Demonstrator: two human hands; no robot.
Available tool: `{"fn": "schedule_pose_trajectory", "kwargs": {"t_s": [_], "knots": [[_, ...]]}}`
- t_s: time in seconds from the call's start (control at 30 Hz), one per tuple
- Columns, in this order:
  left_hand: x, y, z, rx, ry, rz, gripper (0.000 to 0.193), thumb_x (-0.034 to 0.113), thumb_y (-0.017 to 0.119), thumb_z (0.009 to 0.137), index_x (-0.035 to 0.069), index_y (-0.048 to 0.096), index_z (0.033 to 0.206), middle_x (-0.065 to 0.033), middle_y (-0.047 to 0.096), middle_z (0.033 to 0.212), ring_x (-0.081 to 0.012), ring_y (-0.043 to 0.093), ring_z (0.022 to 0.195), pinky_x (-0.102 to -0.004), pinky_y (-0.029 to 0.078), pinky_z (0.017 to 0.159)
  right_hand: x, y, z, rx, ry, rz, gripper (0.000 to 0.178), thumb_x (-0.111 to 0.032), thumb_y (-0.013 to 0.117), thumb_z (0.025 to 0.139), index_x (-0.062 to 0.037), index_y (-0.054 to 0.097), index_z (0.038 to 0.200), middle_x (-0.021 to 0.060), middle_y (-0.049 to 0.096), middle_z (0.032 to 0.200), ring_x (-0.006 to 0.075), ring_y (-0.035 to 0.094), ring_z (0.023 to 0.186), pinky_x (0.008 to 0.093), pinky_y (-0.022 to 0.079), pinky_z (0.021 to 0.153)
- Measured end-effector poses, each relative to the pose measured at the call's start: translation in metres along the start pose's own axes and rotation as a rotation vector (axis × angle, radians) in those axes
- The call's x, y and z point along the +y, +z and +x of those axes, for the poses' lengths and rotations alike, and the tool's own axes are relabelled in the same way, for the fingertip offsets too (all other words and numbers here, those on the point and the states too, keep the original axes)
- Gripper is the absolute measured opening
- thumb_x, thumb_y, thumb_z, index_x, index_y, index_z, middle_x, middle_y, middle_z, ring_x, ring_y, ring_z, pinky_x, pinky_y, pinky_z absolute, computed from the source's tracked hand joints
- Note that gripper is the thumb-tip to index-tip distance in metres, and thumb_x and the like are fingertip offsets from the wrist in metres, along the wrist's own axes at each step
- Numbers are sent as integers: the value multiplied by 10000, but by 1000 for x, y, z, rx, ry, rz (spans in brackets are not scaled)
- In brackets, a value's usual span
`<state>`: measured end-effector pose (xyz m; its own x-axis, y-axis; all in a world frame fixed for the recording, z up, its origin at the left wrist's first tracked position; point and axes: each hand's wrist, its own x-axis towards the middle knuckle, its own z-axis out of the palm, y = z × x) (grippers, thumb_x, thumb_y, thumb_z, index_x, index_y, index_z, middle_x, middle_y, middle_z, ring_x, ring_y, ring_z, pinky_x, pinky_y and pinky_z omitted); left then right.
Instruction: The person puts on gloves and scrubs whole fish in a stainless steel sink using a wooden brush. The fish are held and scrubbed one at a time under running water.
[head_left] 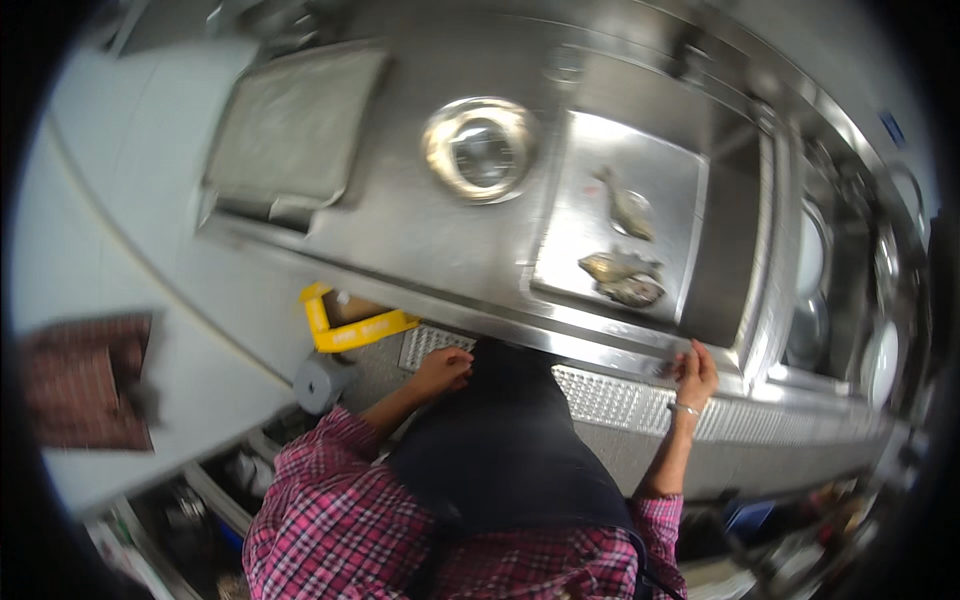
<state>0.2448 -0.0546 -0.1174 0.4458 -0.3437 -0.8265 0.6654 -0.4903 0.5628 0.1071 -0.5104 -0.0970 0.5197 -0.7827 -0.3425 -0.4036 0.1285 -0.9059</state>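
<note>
The shirt (350,505) over there is a bright pink check, crossed by white and dark lines, the cloth loose and creased. Its left sleeve (335,440) is full and rumpled and stops short of the left hand (442,370); the right sleeve (660,515) ends partway down too, in the same check. Down the front I see a plain apron (500,450), nearly black with a bluish cast, a dark strap (641,560) at its right edge. A thin, silvery bracelet (684,408) circles the wrist of the right hand (696,375).

Fish (632,215) on a tray (672,185), right of the bowl (438,150). Another tray (285,130) left of the bowl. Plates (880,362) far to the right.
</note>
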Motion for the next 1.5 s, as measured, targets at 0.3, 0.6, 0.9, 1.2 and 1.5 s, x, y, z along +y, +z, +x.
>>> {"fn": "schedule_pose_trajectory", "kwargs": {"t_s": [0.3, 0.6, 0.9, 1.2, 1.5], "knots": [[-67, -70, -19, 296, 10, -97, 233, 232, 619, 947, 27, 672, 1043, -77, 683, 796, -160, 672, 661, -310, 564, 586, -4, 95, -22, -233, -133, -189, 253, -218, 608, 993, -16, 658, 1137, 24, 639, 749, 71, 546, 587, 214, 408, 495], [-85, -98, -20, 472, 336, -451, 213, 182, 575, 975, -6, 670, 946, -94, 674, 774, -166, 646, 653, -310, 527, 572, -72, 192, 11, -358, -414, -130, 172, -133, 639, 947, 2, 695, 1039, 53, 673, 730, 118, 627, 631, 272, 514, 579], [29, -112, -37, 426, 412, -274, 222, 231, 601, 945, 52, 681, 1049, -75, 685, 839, -169, 633, 698, -304, 521, 581, -353, 211, 12, -24, -1087, -8, 191, -91, 633, 928, -9, 689, 1091, 117, 698, 794, 163, 663, 682, 298, 523, 623], [94, -179, 34, 392, 744, 109, 268, 267, 581, 954, 34, 666, 1055, -102, 683, 826, -209, 641, 657, -348, 529, 544, -528, 137, 14, 662, -1464, -98, 134, -102, 670, 902, -40, 699, 1018, 107, 685, 844, 200, 647, 698, 307, 508, 655], [141, -139, -5, 334, 499, 158, 399, 311, 661, 919, 39, 624, 1207, -65, 687, 872, -223, 649, 794, -463, 583, 731, -584, -99, 171, 1060, -832, -1183, 269, -237, 570, 910, -127, 625, 1149, 180, 588, 1220, 373, 625, 1072, 519, 517, 823]]}}
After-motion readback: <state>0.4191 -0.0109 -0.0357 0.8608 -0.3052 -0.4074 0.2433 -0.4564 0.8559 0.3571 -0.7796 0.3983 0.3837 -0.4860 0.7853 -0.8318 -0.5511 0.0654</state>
